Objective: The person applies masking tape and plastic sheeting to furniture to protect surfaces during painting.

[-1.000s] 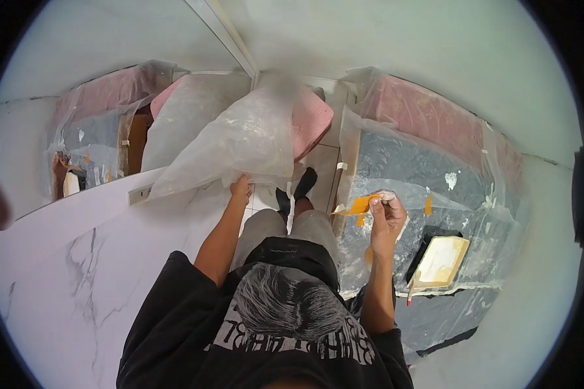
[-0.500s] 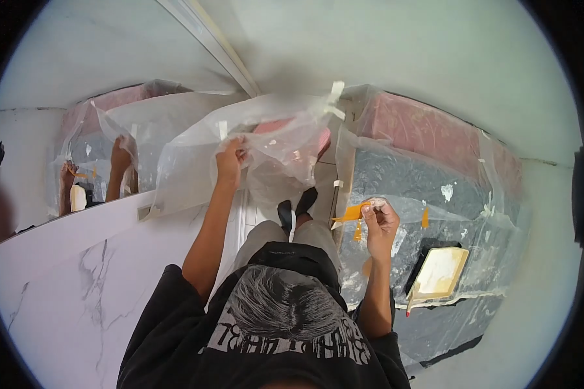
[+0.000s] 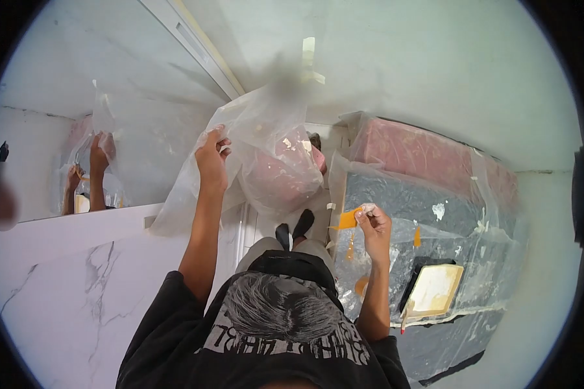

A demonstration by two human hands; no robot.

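Note:
My left hand (image 3: 213,155) is closed on the edge of a translucent plastic sheet (image 3: 266,123), pinching it between thumb and fingers. The sheet hangs in folds towards the floor, over a pink item (image 3: 282,168) that shows through it. A strip of pale masking tape (image 3: 309,55) is at the wall by the sheet's top. Over on the right, my right hand (image 3: 374,230) pinches a strip of orange tape (image 3: 348,219), held out to the left above the plastic-covered surface. Another orange piece (image 3: 417,237) lies on that covering, near the hand.
A paint tray (image 3: 436,290) with whitish contents sits on the dark, plastic-covered surface (image 3: 396,194). Behind it is a pink plastic-covered block (image 3: 422,152). A mirror (image 3: 39,162) above a marble-patterned panel (image 3: 58,292) reflects the hands on the left.
My left hand has moved left and up with the sheet's edge, baring the tape strip on the wall. My right hand has shifted slightly down, still holding the orange tape.

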